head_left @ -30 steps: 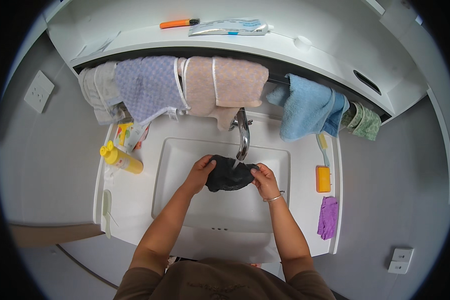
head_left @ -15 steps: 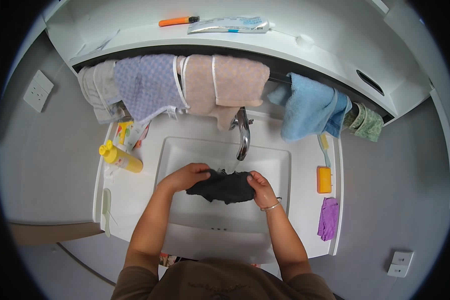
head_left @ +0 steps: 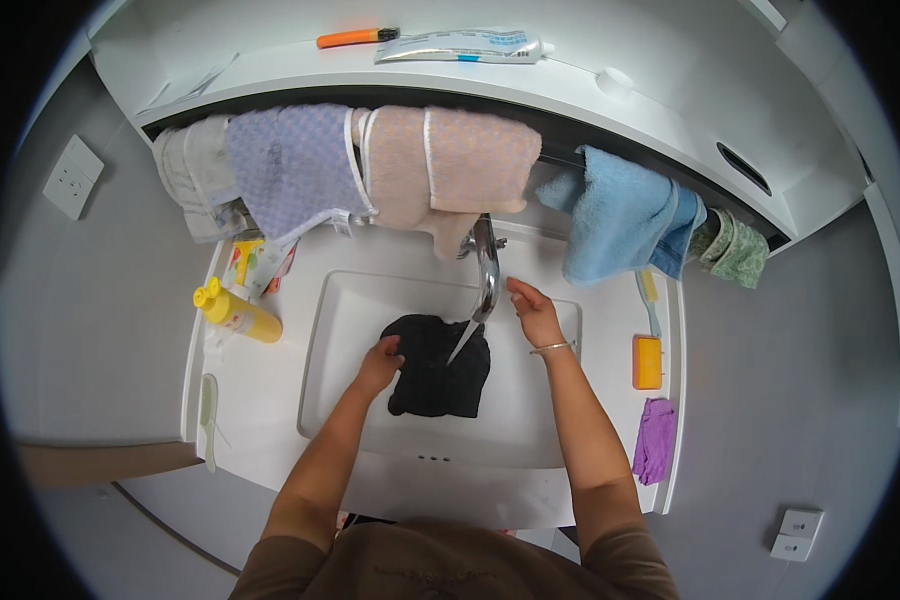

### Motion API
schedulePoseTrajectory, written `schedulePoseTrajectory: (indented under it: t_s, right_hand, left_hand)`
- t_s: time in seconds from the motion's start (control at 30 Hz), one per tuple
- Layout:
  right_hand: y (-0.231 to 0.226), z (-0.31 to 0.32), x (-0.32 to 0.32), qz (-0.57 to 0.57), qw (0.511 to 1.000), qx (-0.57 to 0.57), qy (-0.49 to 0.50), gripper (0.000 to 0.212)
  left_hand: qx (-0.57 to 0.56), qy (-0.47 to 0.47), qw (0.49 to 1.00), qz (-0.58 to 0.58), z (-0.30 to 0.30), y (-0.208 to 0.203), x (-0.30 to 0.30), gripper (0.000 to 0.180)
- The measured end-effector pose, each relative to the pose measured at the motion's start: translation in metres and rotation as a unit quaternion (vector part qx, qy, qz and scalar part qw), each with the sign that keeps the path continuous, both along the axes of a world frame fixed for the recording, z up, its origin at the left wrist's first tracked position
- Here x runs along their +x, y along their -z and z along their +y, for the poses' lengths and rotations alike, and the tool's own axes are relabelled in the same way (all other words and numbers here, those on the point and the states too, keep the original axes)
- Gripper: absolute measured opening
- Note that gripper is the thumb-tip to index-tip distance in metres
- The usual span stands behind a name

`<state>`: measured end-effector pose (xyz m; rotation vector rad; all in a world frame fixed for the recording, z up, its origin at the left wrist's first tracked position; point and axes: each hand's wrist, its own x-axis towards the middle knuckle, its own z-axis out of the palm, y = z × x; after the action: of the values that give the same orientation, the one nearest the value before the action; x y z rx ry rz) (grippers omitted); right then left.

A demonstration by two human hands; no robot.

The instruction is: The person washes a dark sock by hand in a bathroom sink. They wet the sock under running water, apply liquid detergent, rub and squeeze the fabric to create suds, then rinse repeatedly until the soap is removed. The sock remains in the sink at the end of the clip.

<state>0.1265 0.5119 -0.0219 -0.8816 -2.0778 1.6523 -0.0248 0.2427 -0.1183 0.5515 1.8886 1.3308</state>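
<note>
Lifted off the black cloth [head_left: 432,384] in the white basin [head_left: 515,440], the right hand [head_left: 538,316] hangs empty, fingers loose, 4 o'clock from the chrome faucet [head_left: 488,268]; the left hand [head_left: 377,368] touches the cloth's 9 o'clock edge, pinch unclear, and I'd keep it spread under the water stream [head_left: 461,344].

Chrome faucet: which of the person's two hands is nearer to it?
Right. The right hand is just to the right of the chrome faucet; the left hand is farther off, lower left, at the black cloth's left edge.
</note>
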Motion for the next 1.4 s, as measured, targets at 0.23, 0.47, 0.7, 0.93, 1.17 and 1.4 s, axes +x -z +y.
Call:
schedulePoseTrajectory:
  t_s: [0.23,0.47,0.7,0.93,1.17,1.4]
  right_hand:
    - [-0.028,-0.014,-0.045,0.119,0.991,-0.043,0.053,0.051]
    - [-0.050,-0.009,-0.064,0.109,0.990,-0.087,-0.008,0.052]
    - [0.109,-0.011,0.018,-0.162,0.983,0.001,0.092,0.030]
    - [0.133,-0.120,0.051,-0.386,0.912,0.142,0.003,0.024]
    - [0.139,-0.109,0.061,-0.064,0.947,-0.304,0.086,0.003]
    - [0.069,-0.103,0.008,0.073,0.984,-0.117,0.113,0.010]
  left_hand:
    - [0.166,0.011,0.971,-0.173,0.065,-0.105,0.027,0.036]
    - [-0.010,-0.139,0.985,-0.103,0.040,-0.033,-0.001,0.037]
    - [-0.259,-0.171,0.938,-0.157,0.023,0.020,0.039,0.052]
    - [-0.248,-0.075,0.950,-0.173,0.002,0.064,0.044,0.022]
    - [-0.049,-0.077,0.985,-0.147,-0.017,0.028,0.015,0.020]
    - [0.116,-0.213,0.957,-0.161,-0.033,-0.038,-0.018,0.013]
